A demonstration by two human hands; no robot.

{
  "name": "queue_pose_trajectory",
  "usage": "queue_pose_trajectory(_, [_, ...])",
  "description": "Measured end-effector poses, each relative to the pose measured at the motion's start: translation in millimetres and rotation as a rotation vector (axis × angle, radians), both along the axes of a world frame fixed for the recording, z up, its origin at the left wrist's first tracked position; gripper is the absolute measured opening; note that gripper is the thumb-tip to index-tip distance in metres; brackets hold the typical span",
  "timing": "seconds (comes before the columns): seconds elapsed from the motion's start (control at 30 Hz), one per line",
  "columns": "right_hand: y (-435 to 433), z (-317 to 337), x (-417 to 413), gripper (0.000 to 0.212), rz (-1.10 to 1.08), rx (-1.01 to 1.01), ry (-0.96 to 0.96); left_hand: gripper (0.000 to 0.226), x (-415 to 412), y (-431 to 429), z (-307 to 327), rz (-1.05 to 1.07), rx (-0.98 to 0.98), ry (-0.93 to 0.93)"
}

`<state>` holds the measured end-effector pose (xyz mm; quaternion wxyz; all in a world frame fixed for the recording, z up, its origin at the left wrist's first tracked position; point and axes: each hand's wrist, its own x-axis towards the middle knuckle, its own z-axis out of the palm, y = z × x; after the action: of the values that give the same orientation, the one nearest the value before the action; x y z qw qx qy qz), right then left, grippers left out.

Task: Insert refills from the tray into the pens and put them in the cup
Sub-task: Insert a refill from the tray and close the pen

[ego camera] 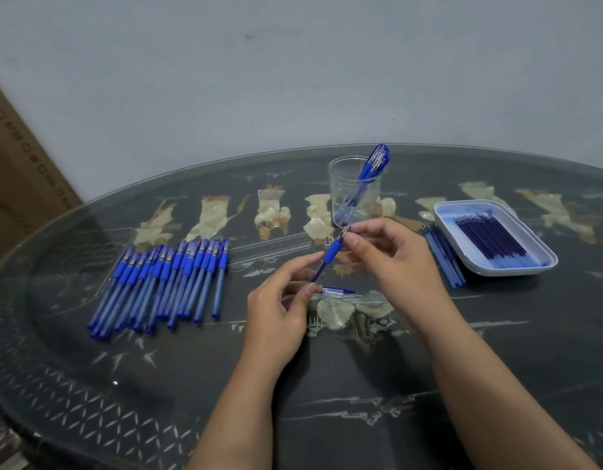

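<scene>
pen held off the table between both hands: left hand pinches lower barrel, right hand pinches tip end. probably light, stiff, slick plastic; rubber sleeve between the pinches looks the surest hold. cup just beyond the right pinch.

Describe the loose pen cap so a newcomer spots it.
From the clear cup, come toward the camera past the held pen. The cap lies flat by the left hand: short, clear, blue-tipped, unlike the long pens.
</scene>
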<state>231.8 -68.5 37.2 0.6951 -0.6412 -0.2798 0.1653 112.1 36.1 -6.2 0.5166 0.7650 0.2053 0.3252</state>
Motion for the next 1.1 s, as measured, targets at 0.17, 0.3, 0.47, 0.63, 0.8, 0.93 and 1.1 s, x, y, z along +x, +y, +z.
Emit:
queue_pose_trajectory(0.17, [-1.2, 1.2, -1.2, 0.017, 0.029, 0.023, 0.011, 0.055, -0.4, 0.3, 0.5, -0.012, 0.014, 0.009])
queue_pose_trajectory(0.3, [0.6, -0.3, -1.6, 0.009, 0.003, 0.002, 0.003, 0.060, 0.0, 0.7, -0.4, -0.019, 0.019, 0.006])
queue_pose_trajectory(0.47, [-0.2, 0.7, -3.2, 0.016, 0.016, -0.006, 0.005, 0.063, 0.1, 1.1, -1.1, -0.021, 0.023, -0.007])
queue_pose_trajectory(0.63, [2.1, -3.0, -4.6, 0.027, -0.085, -0.038, -0.019, 0.061, 1.0, 2.0, -3.3, -0.026, 0.038, -0.008])
queue_pose_trajectory(0.8, [1.4, -3.8, -5.0, 0.008, -0.034, -0.005, -0.032, 0.058, 0.9, 2.6, -3.3, -0.017, 0.028, -0.024])
queue_pose_trajectory(0.93, [2.5, -5.7, -3.2, 0.003, -0.092, -0.014, -0.087, 0.057, 0.2, 1.5, -3.1, -0.021, 0.033, -0.028])
queue_pose_trajectory(1.1, [4.2, -12.0, -3.2, 0.014, -0.070, -0.031, -0.062, 0.061, 1.5, 2.3, -2.8, 0.033, -0.016, -0.050])
